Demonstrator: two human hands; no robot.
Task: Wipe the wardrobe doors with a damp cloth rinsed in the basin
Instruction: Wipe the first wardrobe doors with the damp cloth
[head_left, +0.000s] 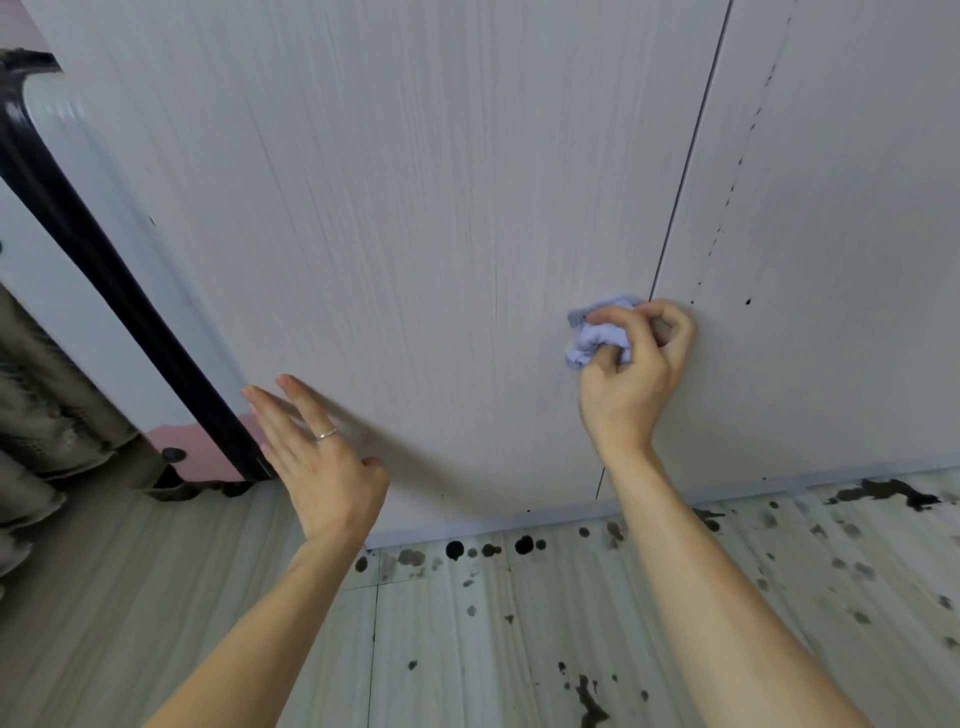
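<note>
Lilac cloth (597, 338), bunched into a wad, pinched by the curled fingers of the right hand (631, 371) against the wardrobe door (415, 208), low down beside the seam. Soft, light, likely limp when damp; best held bunched in the palm. Left hand (317, 447) flat, fingers straight, holding nothing.

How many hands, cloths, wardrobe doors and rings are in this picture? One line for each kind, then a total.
Hands: 2 (left hand, right hand)
Cloths: 1 (lilac cloth)
Wardrobe doors: 2 (left door, right door)
Rings: 1 (silver ring)
Total: 6
</note>
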